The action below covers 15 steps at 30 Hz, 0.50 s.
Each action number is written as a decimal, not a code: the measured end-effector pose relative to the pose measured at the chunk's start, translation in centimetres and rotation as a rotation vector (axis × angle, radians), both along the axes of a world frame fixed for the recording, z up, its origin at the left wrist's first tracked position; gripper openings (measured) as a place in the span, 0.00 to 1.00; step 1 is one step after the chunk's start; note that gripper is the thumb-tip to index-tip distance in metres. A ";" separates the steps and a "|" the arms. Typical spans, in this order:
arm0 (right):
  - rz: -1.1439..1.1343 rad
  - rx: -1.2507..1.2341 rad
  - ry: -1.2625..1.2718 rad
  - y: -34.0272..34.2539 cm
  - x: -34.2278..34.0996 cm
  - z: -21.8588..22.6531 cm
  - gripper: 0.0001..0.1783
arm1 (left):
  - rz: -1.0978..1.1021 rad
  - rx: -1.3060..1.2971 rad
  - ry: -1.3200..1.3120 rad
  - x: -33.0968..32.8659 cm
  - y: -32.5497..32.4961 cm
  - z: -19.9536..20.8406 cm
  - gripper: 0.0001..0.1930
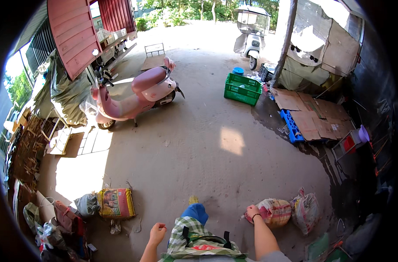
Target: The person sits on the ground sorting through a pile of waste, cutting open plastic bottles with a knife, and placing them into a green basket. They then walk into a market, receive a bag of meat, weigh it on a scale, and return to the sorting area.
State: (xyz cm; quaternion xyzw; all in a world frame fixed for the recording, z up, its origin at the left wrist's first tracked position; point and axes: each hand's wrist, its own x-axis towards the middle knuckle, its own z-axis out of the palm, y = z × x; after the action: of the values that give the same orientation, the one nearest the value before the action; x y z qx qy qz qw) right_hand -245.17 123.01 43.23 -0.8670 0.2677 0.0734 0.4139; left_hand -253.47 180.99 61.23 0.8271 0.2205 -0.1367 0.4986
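My left hand [157, 232] hangs in front of my left side, fingers loosely curled, with nothing visible in it. My right hand [253, 212], a dark bracelet on its wrist, is closed. It overlaps the left end of a red-and-white woven sack [275, 212] lying on the ground; whether it grips the sack cannot be made out. Right beside that sack is a bulging whitish plastic bag [305, 212]. I wear a green-and-white checked apron [186, 229]; below it show a blue trouser leg [195, 213] and a yellowish shoe [193, 199].
A yellow printed sack [115, 203] and grey bag [87, 205] lie left. Ahead stands a pink scooter [138, 94]; farther right are a green crate [243, 89], a white scooter [254, 41] and flattened cardboard [314, 117] on a blue pallet [292, 126]. A purple basin [363, 134] is far right.
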 end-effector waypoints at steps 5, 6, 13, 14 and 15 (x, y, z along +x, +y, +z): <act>0.212 -0.013 -0.172 3.9 26.3 10.5 0.10 | -0.087 0.136 0.066 24.0 2.0 -1.6 0.14; 0.120 0.108 -0.102 5.1 30.0 12.5 0.10 | -0.187 0.239 0.014 31.5 1.4 0.2 0.14; -0.413 0.440 0.492 2.6 38.5 10.0 0.09 | -0.423 0.069 -0.452 78.5 -10.9 18.8 0.12; -0.537 0.535 0.543 0.5 36.8 5.0 0.07 | -0.473 0.010 -0.467 84.5 -13.3 20.7 0.12; -0.627 0.630 0.737 0.0 36.7 2.2 0.09 | -0.498 -0.017 -0.477 89.0 -14.3 21.5 0.12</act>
State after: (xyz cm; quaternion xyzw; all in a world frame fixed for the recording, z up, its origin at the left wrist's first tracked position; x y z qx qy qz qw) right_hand -208.46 123.06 45.43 -0.4984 0.6035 0.3206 0.5335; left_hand -164.50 166.69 82.73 0.8601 -0.1122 -0.0587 0.4941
